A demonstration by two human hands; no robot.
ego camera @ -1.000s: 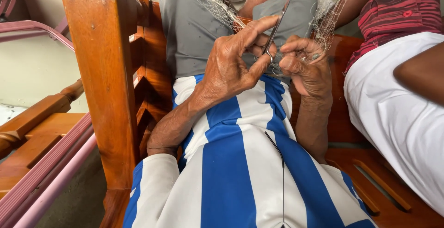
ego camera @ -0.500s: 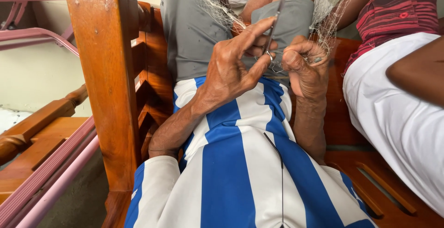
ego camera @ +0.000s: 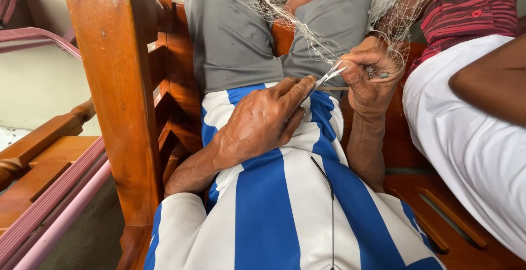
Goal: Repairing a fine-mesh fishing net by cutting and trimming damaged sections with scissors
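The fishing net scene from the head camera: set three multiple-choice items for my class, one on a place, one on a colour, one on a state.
1. Where does the fishing net hang?
A. From the top of the picture down to the right hand
B. On the floor at the left
C. Over the wooden post

2. What colours is the striped shirt?
A. Green and yellow
B. Blue and white
C. Black and orange

3. How do the scissors stand?
A. Lying on the bench
B. Tucked in a pocket
C. Held in the left hand, tips toward the net

Answers: 1 A, the fishing net falls to the right hand. 2 B, the shirt shows blue and white bands. 3 C, the left hand grips the scissors.
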